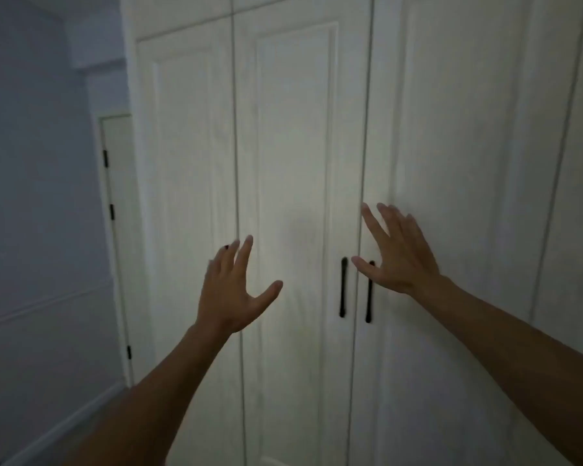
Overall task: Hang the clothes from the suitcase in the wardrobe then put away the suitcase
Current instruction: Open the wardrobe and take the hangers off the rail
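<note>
A tall white wardrobe [297, 146] fills the view with all its panelled doors closed. Two black vertical handles, the left handle [343, 287] and the right handle [369, 297], flank the seam between the middle door and the door to its right. My left hand [236, 290] is raised with fingers spread in front of the seam left of the middle door, holding nothing. My right hand [396, 253] is also spread, just above and right of the right handle, partly covering its top. No suitcase or clothes are in view.
A pale blue wall [37, 196] stands at the left, with a narrow white room door [117, 210] with black hinges beside the wardrobe. A white skirting board runs along the floor at lower left. The room is dim.
</note>
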Demonstrator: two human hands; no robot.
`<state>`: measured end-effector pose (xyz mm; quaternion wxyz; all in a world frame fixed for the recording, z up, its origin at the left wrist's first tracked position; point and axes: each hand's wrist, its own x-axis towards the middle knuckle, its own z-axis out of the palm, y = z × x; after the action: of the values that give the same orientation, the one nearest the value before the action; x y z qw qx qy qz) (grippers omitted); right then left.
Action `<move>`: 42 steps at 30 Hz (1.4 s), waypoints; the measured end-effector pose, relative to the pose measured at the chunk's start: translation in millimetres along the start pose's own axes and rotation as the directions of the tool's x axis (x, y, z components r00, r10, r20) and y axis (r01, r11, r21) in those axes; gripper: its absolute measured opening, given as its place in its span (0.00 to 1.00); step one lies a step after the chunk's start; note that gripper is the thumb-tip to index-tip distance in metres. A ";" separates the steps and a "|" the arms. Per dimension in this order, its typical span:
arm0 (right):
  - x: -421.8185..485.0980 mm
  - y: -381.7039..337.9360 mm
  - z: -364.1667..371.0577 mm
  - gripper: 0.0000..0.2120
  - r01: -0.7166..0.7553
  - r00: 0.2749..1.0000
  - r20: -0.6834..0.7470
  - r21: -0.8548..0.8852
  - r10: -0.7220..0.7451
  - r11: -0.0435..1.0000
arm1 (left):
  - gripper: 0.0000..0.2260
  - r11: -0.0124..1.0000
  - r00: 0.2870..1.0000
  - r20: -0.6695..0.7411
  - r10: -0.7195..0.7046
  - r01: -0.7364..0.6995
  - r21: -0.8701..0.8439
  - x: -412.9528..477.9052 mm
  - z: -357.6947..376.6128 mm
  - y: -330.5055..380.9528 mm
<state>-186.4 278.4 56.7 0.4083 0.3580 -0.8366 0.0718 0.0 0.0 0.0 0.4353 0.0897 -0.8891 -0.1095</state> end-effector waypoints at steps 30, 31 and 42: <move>-5.5 -25.9 79.0 0.41 -0.410 0.905 0.377 0.896 0.198 0.169 | 0.08 0.478 0.872 0.461 -0.164 0.479 -0.736 0.3 174.5 81.6; -7.7 -34.6 78.2 0.39 -0.394 0.911 0.375 0.915 0.173 0.092 | 0.08 0.487 0.875 0.452 -0.172 0.474 -0.733 -8.1 165.5 75.2; -23.1 -143.5 73.6 0.25 -0.044 0.951 0.091 0.986 -0.295 0.162 | 0.27 0.784 0.939 0.228 -0.258 0.341 -0.518 -85.2 78.6 4.1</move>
<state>-129.1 155.3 -33.2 -0.0277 0.6103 -0.6058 0.5097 -11.1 34.9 -110.1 0.3539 0.0926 -0.8231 -0.4344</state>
